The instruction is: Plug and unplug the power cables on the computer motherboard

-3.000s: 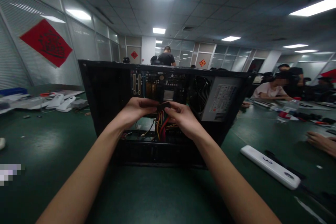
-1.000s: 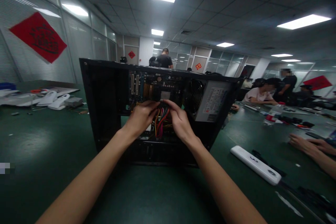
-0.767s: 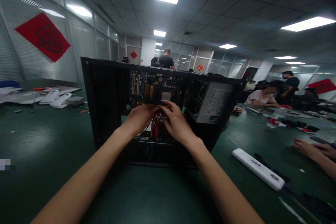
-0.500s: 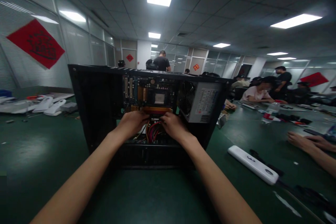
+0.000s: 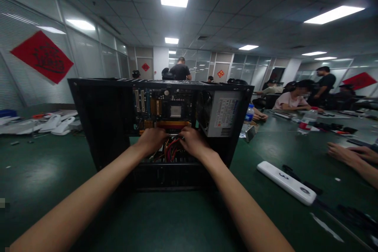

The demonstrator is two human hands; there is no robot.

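An open black computer case [image 5: 102, 134] stands on the green table, its inside facing me. Within it are a motherboard [image 5: 165, 94] with a bare square processor, and a grey power supply [image 5: 226, 114] at the upper right. My left hand [image 5: 152, 140] and my right hand [image 5: 193, 141] both reach in at the lower edge of the board, just under the yellow and red memory slots [image 5: 173, 125]. Their fingers are bent and closed towards each other; whatever they grip is hidden. Red, yellow and black cables [image 5: 171, 151] hang between and below them.
To the right lies a white power bank-like bar [image 5: 286, 183] with black cables. Water bottles [image 5: 307, 121] and another person's hands [image 5: 350, 159] are farther right. White devices and papers [image 5: 60, 124] cover the table's left back. Several people sit or stand behind.
The view has shifted slightly, so the case appears a little further left. Both hands stay at the board's lower edge, with little movement relative to it.
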